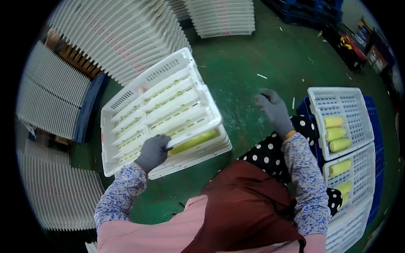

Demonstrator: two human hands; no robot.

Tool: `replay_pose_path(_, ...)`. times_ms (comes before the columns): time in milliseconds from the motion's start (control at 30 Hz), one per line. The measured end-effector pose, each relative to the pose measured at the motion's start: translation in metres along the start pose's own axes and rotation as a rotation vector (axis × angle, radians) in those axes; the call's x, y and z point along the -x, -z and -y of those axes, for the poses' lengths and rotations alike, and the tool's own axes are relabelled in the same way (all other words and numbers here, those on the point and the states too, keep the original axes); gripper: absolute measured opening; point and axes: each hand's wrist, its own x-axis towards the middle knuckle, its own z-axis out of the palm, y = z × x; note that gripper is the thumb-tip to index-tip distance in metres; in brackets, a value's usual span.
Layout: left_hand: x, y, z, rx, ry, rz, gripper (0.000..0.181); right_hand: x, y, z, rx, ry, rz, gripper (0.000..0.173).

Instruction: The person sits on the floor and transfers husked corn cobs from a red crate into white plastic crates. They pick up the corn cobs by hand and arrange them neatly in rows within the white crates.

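Note:
My left hand (153,153), in a grey glove, grips the near rim of a white plastic crate (164,104). This crate sits tilted over a stack of similar crates (202,155). Through the gap under its raised near side, a pale green-yellow vegetable (193,141) shows in the crate below. Bits of yellow-green show through the tilted crate's floor slots. My right hand (271,109), gloved the same way, is held over the green floor with its fingers curled and apart. I see nothing in it, and it touches no crate.
At right, white crates (351,118) holding several husked-looking ears, possibly corn (335,134), stand on a blue pallet (376,177). Tall stacks of white crates (117,38) rise at the left and back. Blue pallets (310,11) lie far right. White scraps (262,76) litter the green floor (240,63).

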Motion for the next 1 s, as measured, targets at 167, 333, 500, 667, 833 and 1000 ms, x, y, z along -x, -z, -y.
replay_pose_path(167,0.003,-0.013,0.004,-0.137,-0.02,0.081,0.012,0.031,0.061,0.004,-0.173,-0.096,-0.045,0.031)
replay_pose_path(333,-0.001,-0.01,-0.009,-0.096,0.012,0.101,0.018,0.048,0.052,0.006,0.058,0.065,0.076,0.03)
replay_pose_path(500,0.007,-0.011,-0.006,-0.039,0.025,0.157,0.021,0.063,0.056,0.011,-0.137,0.032,0.126,0.03)
replay_pose_path(667,-0.012,0.031,-0.039,-0.2,-0.021,0.307,0.038,0.091,0.084,0.031,-0.155,0.052,-0.067,0.026)
replay_pose_path(833,-0.102,0.043,-0.163,0.002,-0.494,-0.239,0.033,0.15,0.166,0.038,-0.145,0.093,-0.57,0.026)
replay_pose_path(1000,-0.156,-0.02,-0.284,0.11,-1.041,-0.079,0.028,0.277,0.218,0.025,-0.124,0.104,-1.004,0.034)
